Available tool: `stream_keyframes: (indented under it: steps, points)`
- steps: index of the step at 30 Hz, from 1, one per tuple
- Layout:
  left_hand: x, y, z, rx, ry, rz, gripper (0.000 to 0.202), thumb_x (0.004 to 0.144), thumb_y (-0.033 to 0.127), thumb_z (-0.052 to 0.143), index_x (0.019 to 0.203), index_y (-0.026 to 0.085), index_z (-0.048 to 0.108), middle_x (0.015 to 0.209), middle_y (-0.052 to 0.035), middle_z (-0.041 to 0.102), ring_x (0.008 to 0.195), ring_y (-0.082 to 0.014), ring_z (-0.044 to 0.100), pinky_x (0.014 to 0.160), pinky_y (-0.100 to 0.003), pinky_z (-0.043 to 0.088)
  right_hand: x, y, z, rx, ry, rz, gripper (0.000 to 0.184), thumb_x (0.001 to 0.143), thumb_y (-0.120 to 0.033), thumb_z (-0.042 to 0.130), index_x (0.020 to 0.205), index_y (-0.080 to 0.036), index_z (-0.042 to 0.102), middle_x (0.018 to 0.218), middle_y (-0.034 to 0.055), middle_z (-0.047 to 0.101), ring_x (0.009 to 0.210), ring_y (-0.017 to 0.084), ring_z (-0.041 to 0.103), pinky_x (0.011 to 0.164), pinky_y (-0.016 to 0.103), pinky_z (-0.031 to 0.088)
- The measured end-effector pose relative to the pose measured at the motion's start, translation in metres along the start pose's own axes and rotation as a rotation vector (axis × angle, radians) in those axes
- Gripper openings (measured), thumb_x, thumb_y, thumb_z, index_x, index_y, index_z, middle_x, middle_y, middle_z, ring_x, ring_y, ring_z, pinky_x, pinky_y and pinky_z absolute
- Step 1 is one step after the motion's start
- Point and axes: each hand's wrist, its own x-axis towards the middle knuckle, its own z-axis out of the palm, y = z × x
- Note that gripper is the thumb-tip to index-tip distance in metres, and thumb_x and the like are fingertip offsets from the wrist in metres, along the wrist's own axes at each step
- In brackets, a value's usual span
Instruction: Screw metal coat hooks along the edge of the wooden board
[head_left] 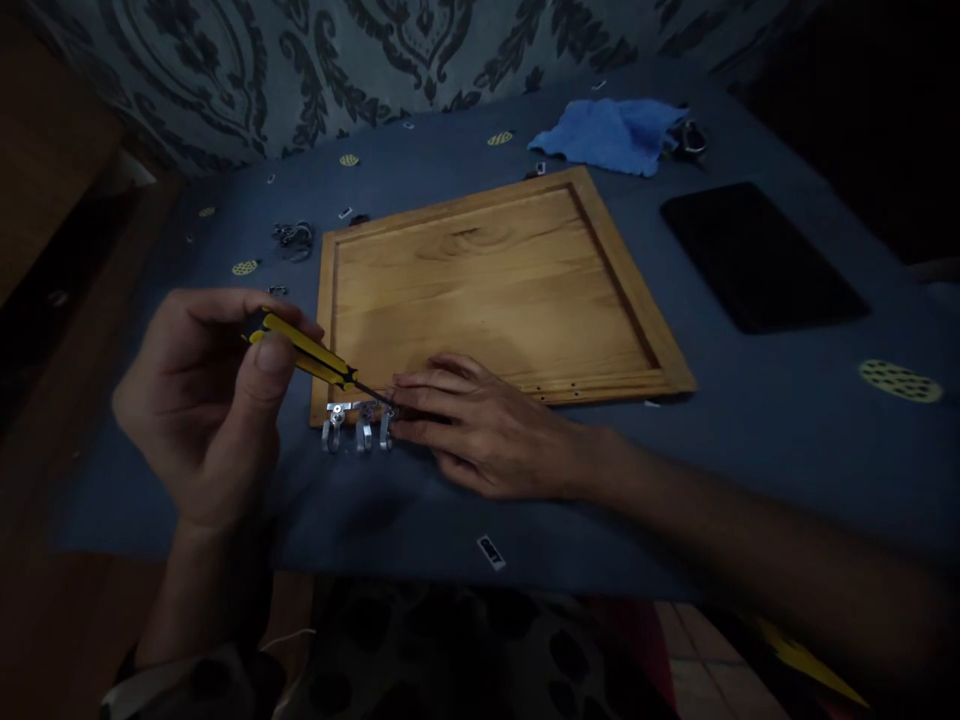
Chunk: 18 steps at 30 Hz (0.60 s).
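Note:
My left hand (225, 400) is closed round the handle of a yellow and black screwdriver (311, 353), its shaft slanting down to the right. The tip meets the row of silver metal hooks (364, 425) along the near edge of a wooden panel (480, 290). My right hand (487, 425) rests over that edge, its fingers pressed together around the rightmost hook at the screwdriver's tip. Those fingers partly hide the hook and any screw there. To the right of this hand, small dark holes show in the panel's near edge.
A blue cloth (607, 135) lies at the back right, with a dark object (688, 138) beside it. On the right is a flat black slab (761, 255). More metal hooks (292, 238) lie left of the panel on the blue patterned tablecloth (450, 540).

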Motion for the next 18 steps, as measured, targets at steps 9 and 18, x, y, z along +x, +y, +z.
stream_keyframes:
  steps: [9,18]
  points:
    - [0.0,0.008,-0.001,0.109,0.0,-0.005,0.013,0.091,0.034,0.074,0.102,0.027,0.076,0.082,0.0005,0.073,0.071,-0.0144,0.068,0.06,-0.038,0.058,-0.001,0.001,0.001,-0.011,-0.024,0.005,0.033,0.098,-0.014,0.049,0.123,-0.012,0.07,0.133,0.0169,0.069,0.131,0.03,0.059,0.112,0.052,0.043]
    - [-0.003,0.002,0.005,0.067,0.07,-0.016,0.016,0.089,0.04,0.076,0.1,0.028,0.076,0.079,0.0015,0.072,0.066,-0.0146,0.066,0.057,-0.036,0.058,-0.001,0.004,0.0,-0.003,-0.067,0.021,0.032,0.102,-0.017,0.047,0.121,-0.018,0.072,0.136,0.0138,0.068,0.131,0.026,0.057,0.114,0.049,0.041]
